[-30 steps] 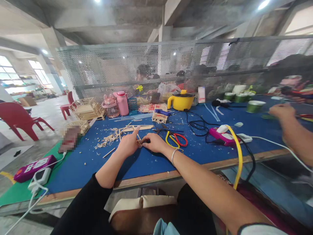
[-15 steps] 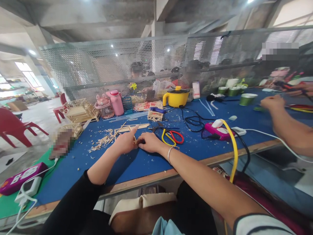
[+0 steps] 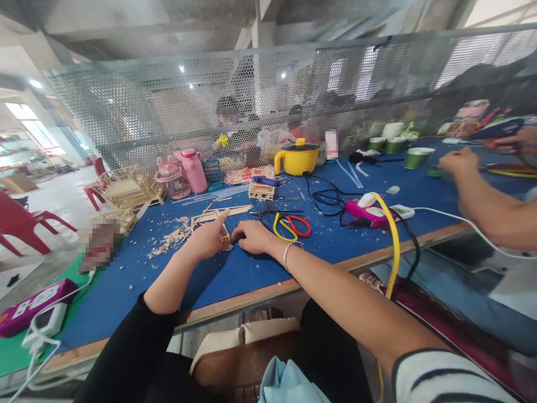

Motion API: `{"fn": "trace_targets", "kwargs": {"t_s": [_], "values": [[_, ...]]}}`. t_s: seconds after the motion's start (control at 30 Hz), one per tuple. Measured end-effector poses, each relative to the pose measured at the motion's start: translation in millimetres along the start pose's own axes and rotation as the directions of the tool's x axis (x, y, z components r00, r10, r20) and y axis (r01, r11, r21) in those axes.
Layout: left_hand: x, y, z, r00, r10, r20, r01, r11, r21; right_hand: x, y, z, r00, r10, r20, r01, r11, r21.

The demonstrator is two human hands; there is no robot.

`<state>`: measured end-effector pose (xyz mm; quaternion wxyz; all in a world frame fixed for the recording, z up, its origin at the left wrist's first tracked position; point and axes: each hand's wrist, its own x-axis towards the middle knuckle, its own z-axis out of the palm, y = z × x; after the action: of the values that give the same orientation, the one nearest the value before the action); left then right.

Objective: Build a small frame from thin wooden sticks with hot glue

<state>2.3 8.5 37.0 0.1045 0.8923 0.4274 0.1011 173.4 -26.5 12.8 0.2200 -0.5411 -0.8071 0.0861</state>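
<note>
My left hand is closed round a small frame of thin wooden sticks, part of which shows between thumb and fingers. Close beside it, my right hand rests low over the blue table with its fingers curled inward. Whatever lies under those right fingertips is hidden. Wood scraps and loose thin sticks lie just beyond the left hand. Pliers with one yellow and one red handle lie beyond my right wrist.
A little stick-built model with a blue-handled tool on it stands farther back. Behind are a pink jug and a yellow pot. A purple power strip with cables lies right, near a co-worker's arm.
The stick frame in my left hand has turned, and less of it shows beyond the fingers. My hands stay close together on the table. The whole view has shifted slightly.
</note>
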Motion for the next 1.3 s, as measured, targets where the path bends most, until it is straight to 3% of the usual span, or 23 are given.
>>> {"fn": "trace_targets", "kwargs": {"t_s": [0.27,0.43,0.6,0.93,1.17,1.3], "values": [[-6.6,-2.0,-4.5,0.998,-0.03,-0.05,0.026,0.996,-0.085,0.2,1.4,1.8,1.0,-0.004,-0.013,0.004,1.0,0.004],[-10.1,-1.0,-6.1,1.0,0.0,-0.012,-0.002,0.982,-0.191,-0.6,1.3,2.5,0.995,-0.014,-0.096,0.02,0.998,0.054],[-7.7,-0.4,-0.3,1.0,0.01,-0.018,-0.012,0.996,-0.089,-0.3,-0.5,0.1,0.939,-0.211,-0.27,0.244,0.965,0.095],[-8.8,4.1,5.7,0.997,0.04,-0.058,-0.042,0.999,-0.022,5.1,-0.1,0.4,0.894,-0.401,-0.201,0.377,0.914,-0.146],[-12.4,0.7,2.0,0.997,0.046,-0.054,-0.046,0.999,0.005,2.7,-6.2,-1.9,0.902,-0.375,-0.216,0.366,0.927,-0.082],[-13.2,3.5,1.6,0.998,0.011,-0.057,-0.011,1.0,0.008,0.1,-5.0,-0.1,0.926,-0.219,-0.307,0.259,0.961,0.096]]}}
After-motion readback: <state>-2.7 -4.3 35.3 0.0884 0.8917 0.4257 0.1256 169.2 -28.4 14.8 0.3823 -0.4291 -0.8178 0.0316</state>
